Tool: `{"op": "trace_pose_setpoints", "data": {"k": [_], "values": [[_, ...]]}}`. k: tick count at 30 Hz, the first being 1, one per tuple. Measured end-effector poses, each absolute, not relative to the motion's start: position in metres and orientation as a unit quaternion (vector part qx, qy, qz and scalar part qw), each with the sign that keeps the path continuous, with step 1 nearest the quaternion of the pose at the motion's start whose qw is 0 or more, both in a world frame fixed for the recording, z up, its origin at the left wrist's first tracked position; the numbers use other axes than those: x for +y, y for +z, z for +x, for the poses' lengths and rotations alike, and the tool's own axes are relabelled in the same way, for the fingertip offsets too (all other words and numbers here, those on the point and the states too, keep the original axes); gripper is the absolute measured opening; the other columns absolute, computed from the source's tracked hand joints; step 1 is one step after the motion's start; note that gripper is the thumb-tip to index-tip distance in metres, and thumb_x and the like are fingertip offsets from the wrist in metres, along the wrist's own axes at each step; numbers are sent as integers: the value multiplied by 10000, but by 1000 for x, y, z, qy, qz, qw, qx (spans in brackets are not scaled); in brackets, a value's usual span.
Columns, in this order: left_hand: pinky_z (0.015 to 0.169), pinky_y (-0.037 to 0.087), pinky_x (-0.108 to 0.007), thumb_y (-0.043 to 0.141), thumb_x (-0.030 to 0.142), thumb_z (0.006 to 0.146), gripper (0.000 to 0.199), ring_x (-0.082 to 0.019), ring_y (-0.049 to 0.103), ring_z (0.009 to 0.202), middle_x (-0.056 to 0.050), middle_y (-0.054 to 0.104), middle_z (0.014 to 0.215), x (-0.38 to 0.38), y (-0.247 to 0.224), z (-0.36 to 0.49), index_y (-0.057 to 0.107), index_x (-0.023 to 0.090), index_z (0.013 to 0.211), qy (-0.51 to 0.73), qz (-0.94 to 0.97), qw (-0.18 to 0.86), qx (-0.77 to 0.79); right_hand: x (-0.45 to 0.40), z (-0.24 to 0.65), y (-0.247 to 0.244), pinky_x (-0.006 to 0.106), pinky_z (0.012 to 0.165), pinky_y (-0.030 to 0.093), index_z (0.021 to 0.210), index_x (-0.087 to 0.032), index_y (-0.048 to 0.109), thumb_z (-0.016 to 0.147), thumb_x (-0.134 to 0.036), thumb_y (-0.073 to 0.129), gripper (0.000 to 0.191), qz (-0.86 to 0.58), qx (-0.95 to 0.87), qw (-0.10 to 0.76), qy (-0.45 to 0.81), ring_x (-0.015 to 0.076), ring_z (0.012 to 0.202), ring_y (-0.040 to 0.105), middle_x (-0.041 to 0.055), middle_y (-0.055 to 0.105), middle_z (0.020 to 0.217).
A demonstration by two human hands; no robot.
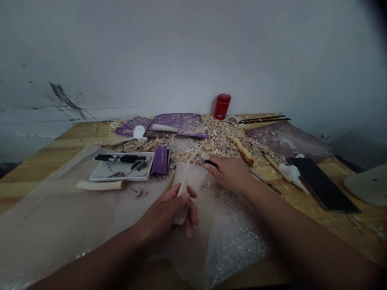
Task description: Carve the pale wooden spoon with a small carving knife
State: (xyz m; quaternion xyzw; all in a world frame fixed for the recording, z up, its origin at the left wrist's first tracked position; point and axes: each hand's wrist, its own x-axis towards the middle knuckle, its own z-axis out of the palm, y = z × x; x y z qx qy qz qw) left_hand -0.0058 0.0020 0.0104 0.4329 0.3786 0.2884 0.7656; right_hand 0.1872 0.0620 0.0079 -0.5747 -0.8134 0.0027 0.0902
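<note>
The pale, slender wooden piece (185,177) is in my left hand (169,206), fingers wrapped round its broad end, above clear plastic bubble wrap (237,241). My right hand (228,171) grips a small black-handled tool (210,163) near its thin end; beyond, tan curled wood shavings (222,131) cover part of the yellowish wooden table (68,141).

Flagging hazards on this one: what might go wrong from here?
The slender end of the pale wooden piece in the left hand looks fragile; pressure there might snap it.
The right hand grips a black-handled tool close to that piece; if its end is sharp, a slip could gouge the wood or possibly nick the left fingers.
A narrow metal tool lies beside the right forearm, which could brush it.
</note>
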Motion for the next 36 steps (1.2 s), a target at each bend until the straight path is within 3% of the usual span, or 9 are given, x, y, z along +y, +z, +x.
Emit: {"op": "trace_pose_setpoints", "data": {"k": [7,11,19,23,25,27,30,33,36], "values": [[538,471,-261,488,157,744,292,-138,569,666,-29,558,857,8,14,-12,422,204,1025,351,406,773,339,58,181,-1,249,556,287,916,-223,564,818,-505,295,402,-504,-862,13,45,171,735,551,48,618,831],[556,453,-228,486,208,777,213,-122,577,644,-30,578,772,13,10,-15,435,167,980,368,421,749,356,56,183,5,245,620,305,948,-218,566,814,-463,356,349,-485,-871,55,56,160,788,533,50,601,861],[482,421,-200,482,295,783,181,-107,579,545,-39,600,725,18,3,-17,456,145,881,353,468,725,363,56,188,27,265,604,302,731,-153,576,833,-386,349,341,-524,-836,150,57,161,685,516,62,581,701],[397,351,-177,455,350,783,217,-61,483,402,-14,576,654,18,4,-16,471,140,834,354,501,695,375,51,188,38,245,606,341,858,-178,567,866,-336,275,331,-503,-839,175,108,122,637,537,21,597,683],[383,322,-172,448,368,780,232,-57,457,384,4,554,605,19,4,-17,474,141,821,360,509,686,376,44,187,43,239,645,372,1045,-202,500,872,-341,259,328,-463,-832,218,216,108,696,564,22,622,795],[381,307,-172,440,385,776,245,-57,439,377,22,529,562,20,3,-18,477,146,816,371,512,680,372,35,185,47,273,741,379,1219,-252,349,852,-427,287,412,-385,-787,288,386,128,893,546,51,575,1047],[381,275,-171,429,397,780,254,-47,377,349,57,464,470,20,1,-20,490,151,800,390,521,668,361,23,176,49,354,854,331,1301,-325,179,794,-566,291,572,-278,-680,375,565,173,1091,430,53,428,1253],[373,220,-171,440,383,778,251,-40,297,331,80,381,390,20,1,-21,508,143,754,394,536,661,348,19,165,44,358,855,336,1267,-283,282,798,-512,360,527,-300,-613,463,565,171,1007,497,68,545,1112],[365,171,-175,478,363,756,241,-34,221,331,93,312,375,16,3,-22,529,131,716,376,549,668,334,19,153,39,295,709,419,1154,-275,427,771,-401,491,408,-350,-555,521,545,132,770,572,24,601,930]]}}
